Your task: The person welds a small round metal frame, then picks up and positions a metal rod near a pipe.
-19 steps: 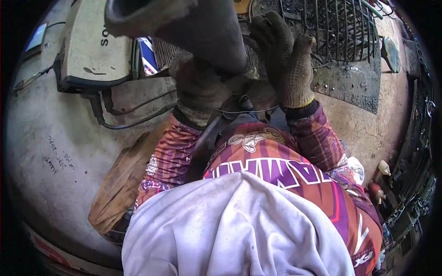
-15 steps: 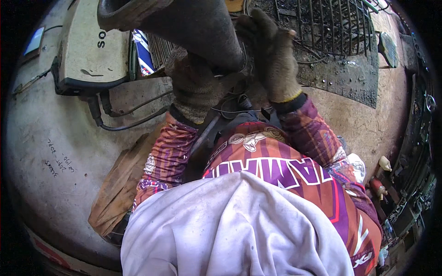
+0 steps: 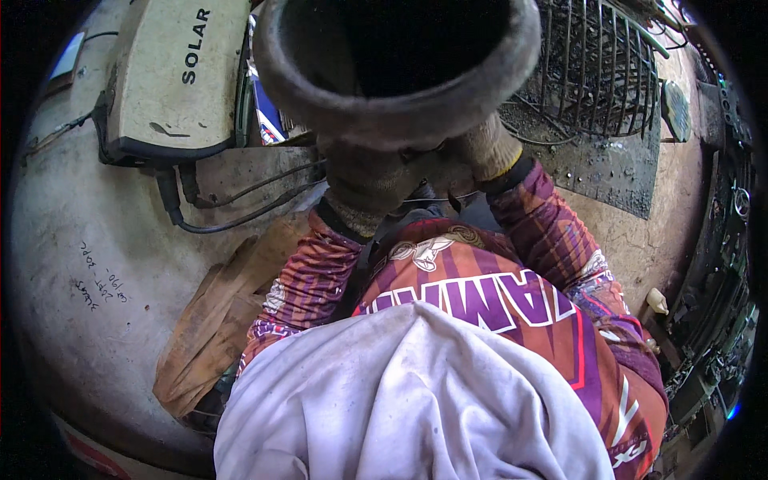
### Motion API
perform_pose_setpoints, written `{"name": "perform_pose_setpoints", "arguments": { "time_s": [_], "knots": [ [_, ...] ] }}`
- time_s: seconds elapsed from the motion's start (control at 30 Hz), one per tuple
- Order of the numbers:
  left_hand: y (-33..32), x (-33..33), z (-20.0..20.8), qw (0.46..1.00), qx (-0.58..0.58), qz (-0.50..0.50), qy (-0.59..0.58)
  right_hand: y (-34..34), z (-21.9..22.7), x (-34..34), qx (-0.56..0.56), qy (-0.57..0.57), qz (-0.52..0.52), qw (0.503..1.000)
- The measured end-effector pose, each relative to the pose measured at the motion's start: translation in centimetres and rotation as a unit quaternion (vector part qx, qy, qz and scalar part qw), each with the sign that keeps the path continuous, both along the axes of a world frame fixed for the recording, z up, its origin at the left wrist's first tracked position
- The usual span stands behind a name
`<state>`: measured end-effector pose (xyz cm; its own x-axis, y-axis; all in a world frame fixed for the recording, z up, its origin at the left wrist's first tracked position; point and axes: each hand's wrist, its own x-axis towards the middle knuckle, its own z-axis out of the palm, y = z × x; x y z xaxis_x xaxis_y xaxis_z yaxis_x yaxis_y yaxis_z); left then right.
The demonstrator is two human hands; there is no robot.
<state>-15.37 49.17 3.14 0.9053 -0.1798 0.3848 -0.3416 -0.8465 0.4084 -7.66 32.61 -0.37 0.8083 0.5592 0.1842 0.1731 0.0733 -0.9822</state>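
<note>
A dark grey, hollow pipe-like piece with a thick flared rim (image 3: 400, 120) fills the top middle, its wide round mouth turned toward me. My left hand (image 3: 360, 180), in a grey-brown knit glove, is closed against the lower part of this flared pipe, under the rim. Close under the rim on the right is my gloved right hand (image 3: 490, 148), with a yellow cuff edge. The rim covers its fingers, so I cannot tell whether they grip the pipe. Most of the pipe's narrow end is hidden too.
A cream-coloured machine case (image 3: 180, 80) stands at the left, with thick black cables (image 3: 240, 224) running from it across the floor. Brown cloth (image 3: 216, 320) lies beside my left arm. On the right, a barred metal grate (image 3: 596, 72) rests on a dirty dark sheet (image 3: 616, 176).
The flared pipe has swung from the upper left to the middle, and its mouth now faces me. My right hand has dropped lower, its fingers now behind the rim.
</note>
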Motion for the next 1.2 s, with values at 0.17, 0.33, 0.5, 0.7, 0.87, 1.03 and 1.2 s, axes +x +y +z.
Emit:
{"name": "perform_pose_setpoints", "arguments": {
  "time_s": [0.17,0.33,0.5,0.7,0.87,1.03,1.2],
  "knots": [
    [0.5,0.5,-0.2,1.0,-0.009,0.007,0.007,-0.2,0.6,0.2,0.034,0.17,0.084,0.981],
    [0.4,1.4,0.2,0.999,-0.022,-0.02,-0.036,-0.9,-1.0,0.5,0.209,0.274,-0.02,0.938],
    [1.2,1.2,-0.2,1.0,0.021,0.01,-0.01,-2.8,2.3,-2.5,-0.106,0.233,-0.217,0.942],
    [0.8,-0.2,-1.1,0.991,0.012,0.04,-0.124,-2.2,2.2,-2.4,-0.218,0.189,-0.127,0.949],
    [-0.4,-5.6,-3.0,0.972,-0.159,0.098,-0.146,-2.6,1.2,-2.4,-0.272,0.111,-0.134,0.946],
    [-1.5,-5.0,-3.2,0.874,-0.398,0.118,0.252,-2.7,1.8,-3.3,-0.259,0.114,-0.118,0.952],
    [-2.1,-3.4,-4.6,0.711,-0.607,0.164,0.316,-2.7,1.5,-4.8,-0.188,0.166,-0.122,0.96]
  ]
}}
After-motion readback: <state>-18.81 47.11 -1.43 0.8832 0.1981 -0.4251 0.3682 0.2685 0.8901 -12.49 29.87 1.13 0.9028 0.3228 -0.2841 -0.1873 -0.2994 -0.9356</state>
